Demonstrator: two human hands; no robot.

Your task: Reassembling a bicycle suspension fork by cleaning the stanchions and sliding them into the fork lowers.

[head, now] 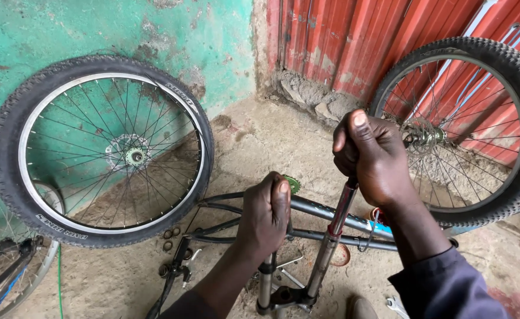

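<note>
My left hand (266, 215) is closed around the top of the left leg of a bicycle fork (326, 248) that stands upright in front of me. My right hand (371, 158) grips the top of the fork's right leg, a grey and red tube. The lower ends of the legs meet at a dark crown (286, 295) near the bottom edge. Behind the fork lies a grey bicycle frame (319, 210) on the dirt ground.
A spoked wheel with a knobby tyre (103, 150) leans on the green wall at left. A second wheel (460, 127) leans on the red corrugated sheet at right. Part of a third wheel (6, 272) shows bottom left. Small rings (170, 236) and a spanner (397, 306) lie on the ground.
</note>
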